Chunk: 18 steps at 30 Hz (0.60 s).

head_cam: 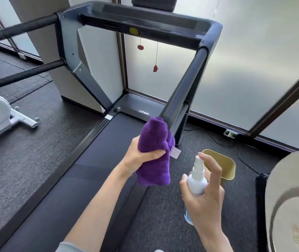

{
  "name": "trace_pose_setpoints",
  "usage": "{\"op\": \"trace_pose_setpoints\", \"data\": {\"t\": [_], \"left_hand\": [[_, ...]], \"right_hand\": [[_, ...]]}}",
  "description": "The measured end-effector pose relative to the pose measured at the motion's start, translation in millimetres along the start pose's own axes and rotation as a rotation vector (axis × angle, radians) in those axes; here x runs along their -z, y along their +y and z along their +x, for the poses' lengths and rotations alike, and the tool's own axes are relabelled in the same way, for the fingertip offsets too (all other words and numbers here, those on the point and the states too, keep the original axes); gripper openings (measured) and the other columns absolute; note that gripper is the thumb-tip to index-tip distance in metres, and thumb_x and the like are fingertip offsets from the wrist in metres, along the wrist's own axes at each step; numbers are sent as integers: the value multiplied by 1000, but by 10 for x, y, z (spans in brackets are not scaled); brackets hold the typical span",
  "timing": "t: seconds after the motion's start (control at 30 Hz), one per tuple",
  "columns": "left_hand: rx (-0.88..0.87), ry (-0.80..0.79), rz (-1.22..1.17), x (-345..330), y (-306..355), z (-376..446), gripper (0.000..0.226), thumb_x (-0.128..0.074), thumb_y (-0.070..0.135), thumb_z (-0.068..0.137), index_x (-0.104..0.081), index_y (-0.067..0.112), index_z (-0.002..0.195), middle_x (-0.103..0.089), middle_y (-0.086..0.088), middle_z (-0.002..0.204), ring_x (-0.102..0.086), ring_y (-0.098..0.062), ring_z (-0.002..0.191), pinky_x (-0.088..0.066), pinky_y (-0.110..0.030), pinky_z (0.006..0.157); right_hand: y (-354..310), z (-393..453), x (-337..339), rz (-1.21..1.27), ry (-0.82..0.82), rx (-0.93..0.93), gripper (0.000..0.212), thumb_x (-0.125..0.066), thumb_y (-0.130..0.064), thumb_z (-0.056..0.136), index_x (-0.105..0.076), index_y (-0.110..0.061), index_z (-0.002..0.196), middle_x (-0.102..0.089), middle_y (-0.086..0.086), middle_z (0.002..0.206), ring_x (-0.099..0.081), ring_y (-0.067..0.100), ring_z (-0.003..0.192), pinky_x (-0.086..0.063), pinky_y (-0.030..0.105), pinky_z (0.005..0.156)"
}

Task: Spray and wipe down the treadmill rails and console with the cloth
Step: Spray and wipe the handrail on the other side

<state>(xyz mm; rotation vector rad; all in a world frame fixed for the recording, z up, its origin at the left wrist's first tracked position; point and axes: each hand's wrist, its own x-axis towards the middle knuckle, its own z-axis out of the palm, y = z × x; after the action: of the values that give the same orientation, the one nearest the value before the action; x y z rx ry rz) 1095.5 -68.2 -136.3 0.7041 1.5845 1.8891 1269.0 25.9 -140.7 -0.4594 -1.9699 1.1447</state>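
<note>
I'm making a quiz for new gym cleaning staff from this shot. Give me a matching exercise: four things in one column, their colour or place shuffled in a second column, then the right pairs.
Things:
1. cloth
2. spray bottle
3. bin
4. safety clip

Descriptions:
A. red, hanging on a cord below the console
B. white, gripped in the right hand
C. gold, standing on the floor beside the treadmill
D. purple, bunched in the left hand

Pairs: 1-D, 2-B, 3-C, 4-A
</note>
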Motion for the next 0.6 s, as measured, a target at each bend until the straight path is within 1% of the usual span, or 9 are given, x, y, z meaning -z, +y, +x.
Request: {"op": "trace_pose_setpoints", "data": {"t": [0.07, 0.1, 0.17, 0.23, 0.33, 0.43, 0.5, 0.53, 0.6], "left_hand": [[102, -141, -59, 72, 24, 64, 27, -77, 28, 47, -71, 24, 73, -67, 14, 68, -63, -2, 64, -52, -19, 64], [144, -201, -74, 105, 44, 96, 28, -76, 27, 46, -72, 26, 74, -67, 14, 67, -63, -1, 64, -53, -18, 64], [209, -265, -112, 150, 63, 135, 41, -74, 23, 44, -63, 19, 84, -68, 13, 66, -65, -2, 63, -53, -19, 60], [240, -257, -147, 153, 47, 141, 50, -75, 20, 44, -53, 13, 88, -69, 10, 66, -66, -5, 62, -54, -22, 57], [271, -249, -173, 151, 30, 138, 56, -77, 18, 41, -51, 12, 90, -69, 6, 67, -67, -8, 61, -55, -25, 56], [511, -229, -250, 231, 42, 231, 84, -90, 20, 7, -52, 5, 81, -67, -3, 56, -64, -14, 48, -53, -25, 47], [648, -231, -304, 263, 8, 291, 97, -91, 28, -6, -53, 2, 80, -66, -8, 56, -62, -19, 48, -53, -27, 51], [671, -242, -331, 263, -6, 298, 96, -91, 28, -6, -56, 3, 80, -65, -8, 56, -61, -19, 48, -52, -27, 53], [656, -256, -382, 238, -9, 290, 76, -92, 26, -5, -65, 3, 62, -63, -8, 49, -60, -18, 41, -51, -22, 43]], "right_hand": [[5, -29, 25, -11, 8, -14, 61, -65, -7, 78, -43, -41, 123, -53, 7, 65, -47, 15, 49, -43, 12, 51], [1, -40, 36, -16, 15, -19, 61, -66, -8, 78, -43, -41, 123, -53, 8, 66, -47, 16, 49, -43, 13, 50], [-9, -68, 53, -24, 29, -29, 61, -66, -8, 77, -43, -42, 122, -54, 9, 68, -48, 18, 48, -44, 14, 48], [-17, -103, 62, -24, 51, -32, 63, -67, -7, 78, -43, -44, 121, -53, 9, 66, -48, 18, 47, -43, 14, 47], [-25, -151, 57, -43, 45, -32, 75, -73, 7, 79, -43, -47, 121, -53, 9, 65, -48, 17, 47, -42, 12, 47], [-50, -172, 45, -73, 28, -27, 89, -73, 14, 76, -41, -55, 122, -54, 12, 65, -50, 20, 45, -46, 19, 44], [-67, -178, 58, -79, 29, -18, 88, -74, 11, 77, -40, -56, 123, -55, 11, 66, -51, 20, 45, -46, 20, 44], [-71, -181, 72, -80, 38, -15, 86, -74, 8, 77, -40, -56, 123, -57, 9, 67, -52, 19, 46, -47, 19, 44], [-73, -183, 105, -76, 62, -30, 87, -75, 8, 77, -41, -58, 122, -60, 7, 70, -55, 22, 45, -48, 22, 43]]}}
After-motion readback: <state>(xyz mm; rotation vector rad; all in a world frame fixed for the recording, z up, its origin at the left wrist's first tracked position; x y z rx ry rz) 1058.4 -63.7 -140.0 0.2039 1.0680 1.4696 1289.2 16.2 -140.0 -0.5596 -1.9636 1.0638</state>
